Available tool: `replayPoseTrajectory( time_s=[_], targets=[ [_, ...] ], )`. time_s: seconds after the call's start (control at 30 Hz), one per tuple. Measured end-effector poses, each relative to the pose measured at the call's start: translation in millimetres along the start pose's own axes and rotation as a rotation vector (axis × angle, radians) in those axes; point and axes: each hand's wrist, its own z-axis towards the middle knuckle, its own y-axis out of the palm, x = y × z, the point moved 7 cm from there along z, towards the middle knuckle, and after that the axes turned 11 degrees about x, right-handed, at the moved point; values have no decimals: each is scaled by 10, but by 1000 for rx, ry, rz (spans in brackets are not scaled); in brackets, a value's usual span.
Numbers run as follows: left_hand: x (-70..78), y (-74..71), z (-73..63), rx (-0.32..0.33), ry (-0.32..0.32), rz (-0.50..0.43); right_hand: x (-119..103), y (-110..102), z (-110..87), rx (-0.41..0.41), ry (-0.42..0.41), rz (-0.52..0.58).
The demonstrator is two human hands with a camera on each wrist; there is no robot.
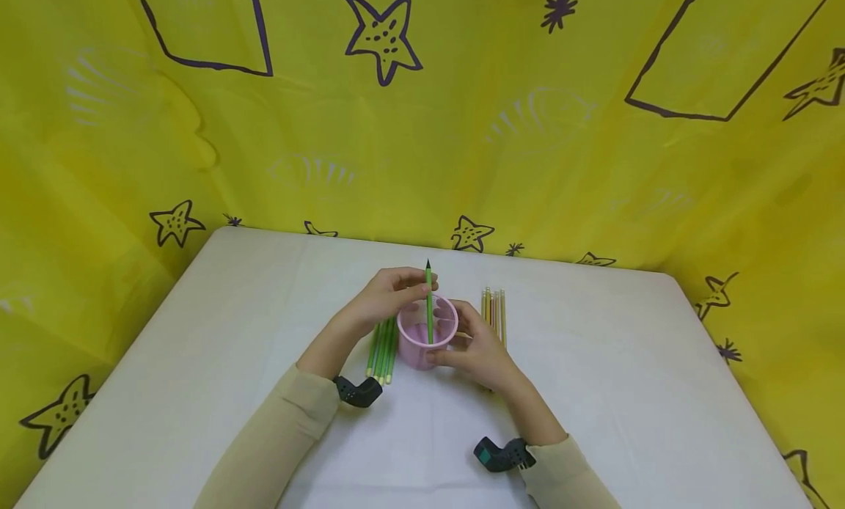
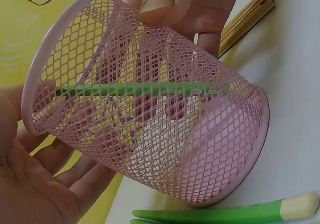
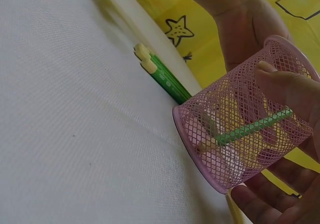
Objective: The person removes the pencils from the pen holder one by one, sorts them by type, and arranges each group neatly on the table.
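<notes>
A pink mesh pencil cup (image 1: 414,356) stands on the table, with my right hand (image 1: 485,353) gripping its right side, thumb in front and fingers behind. Inside it is a green pencil (image 1: 429,311), dark point upward. My left hand (image 1: 386,298) pinches this pencil near the top, over the cup's rim. Through the mesh in the right wrist view, the pencil's pale lower end (image 3: 204,147) shows close to the cup's base. Several green pencils (image 1: 381,355) lie left of the cup, partly under my left wrist. To the right lie several gold-toned pencils (image 1: 494,311), partly behind my right hand.
A white cloth covers the table (image 1: 594,392). Yellow fabric (image 1: 422,157) printed with dark stars hangs behind and at both sides. A black wrist camera (image 1: 359,392) sits on the left wrist and another black wrist camera (image 1: 505,455) on the right.
</notes>
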Motion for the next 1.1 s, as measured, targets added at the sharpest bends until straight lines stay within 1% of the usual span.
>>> replayPoseTrajectory(
  time_s=[0.1, 0.27, 0.4, 0.6, 0.73, 0.87, 0.97, 1.1],
  targets=[
    [-10, 3, -2, -2, -1, -22, -5, 14, 3, -1, -5, 7],
    [-23, -18, -22, 5, -2, -13, -10, 30, 7, -5, -8, -4],
    [-19, -46, -33, 23, 7, -10, -23, 36, 11, -4, -6, -2],
    [47, -118, -77, 59, 12, -27, -25, 46, 20, -2, -8, -4],
    [123, -234, -133, 102, 41, -75, -11, 49, 22, 1, -4, 3],
    [229, -414, -233, 166, 87, -172, -1, 51, 23, 3, -1, 5],
    [284, -549, -305, 217, 94, -242, 1, 48, 22, 2, 1, 3],
    [337, -693, -359, 272, 84, -306, -9, 19, 14, 9, 1, -11]
  ],
)
